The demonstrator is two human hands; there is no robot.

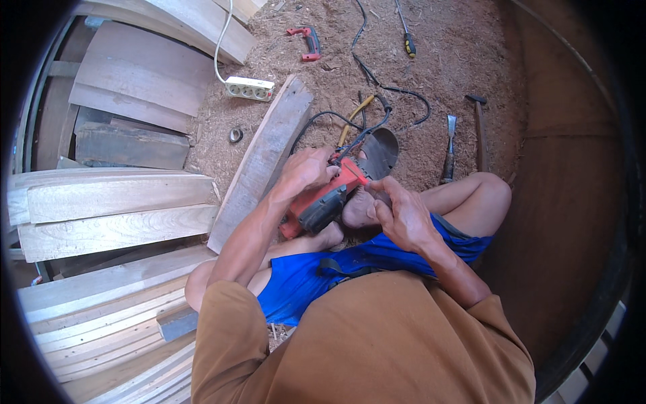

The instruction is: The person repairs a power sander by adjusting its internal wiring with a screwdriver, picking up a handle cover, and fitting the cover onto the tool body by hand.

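Observation:
A red and black power tool [323,202], which looks like a circular saw, rests between my bent legs, its dark round metal guard [380,151] facing away from me. My left hand [309,168] is closed at its cord end, fingers curled by the black cable. On the other side, my right hand [404,214] has bent fingers, with a fingertip at the end of a red strip [355,174] on the tool. Whether it pinches a small piece I cannot make out. Yellow-handled pliers [355,120] lie just beyond the tool, partly under the cable.
A thick board [262,161] lies left of the tool. Farther off are a red handle piece [311,44], a power strip [249,87], a black tape roll [235,135] and a screwdriver [408,42]. A chisel [449,149] and hammer [480,131] lie right. Stacked planks [121,202] line the left.

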